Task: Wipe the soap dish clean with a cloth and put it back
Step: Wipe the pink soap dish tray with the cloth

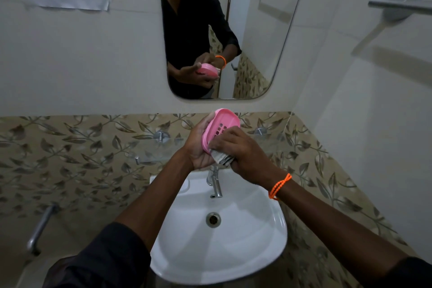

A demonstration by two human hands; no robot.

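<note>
Soap dish [218, 124]: pink, oval, with a patch of drain slots in its floor; it is being held in the air above the back of the sink, tilted so its hollow is facing the camera and its far end is pointing up toward the mirror.
Left hand [198, 145]: is cupping the dish from below and from its left side, fingers curling round the outer wall, palm turned upward; it is closed around the dish.
Right hand [243, 149]: is gripping a bunched cloth, fingers curled tight over it, and is pressing it against the near end of the dish; fingertips are lying over the rim beside the drain slots.
Cloth [221, 158]: pale with dark stripes, mostly hidden under the right hand; a crumpled end is sticking out below the dish, touching its lower edge.
Wrist band [279, 186]: orange cord, sitting on the right wrist.
Sink [257, 241]: white basin, lying directly under both forearms, with a round drain in the middle.
Tap [216, 183]: chrome, standing at the back of the basin just below the hands.
Mirror [257, 42]: is hanging on the wall above, reflecting the hands, the pink dish and a dark sleeve.
Towel bar [402, 4]: chrome, is projecting from the wall at upper right.
Wall tiles [81, 147]: leaf-patterned band, running behind the sink.
</note>
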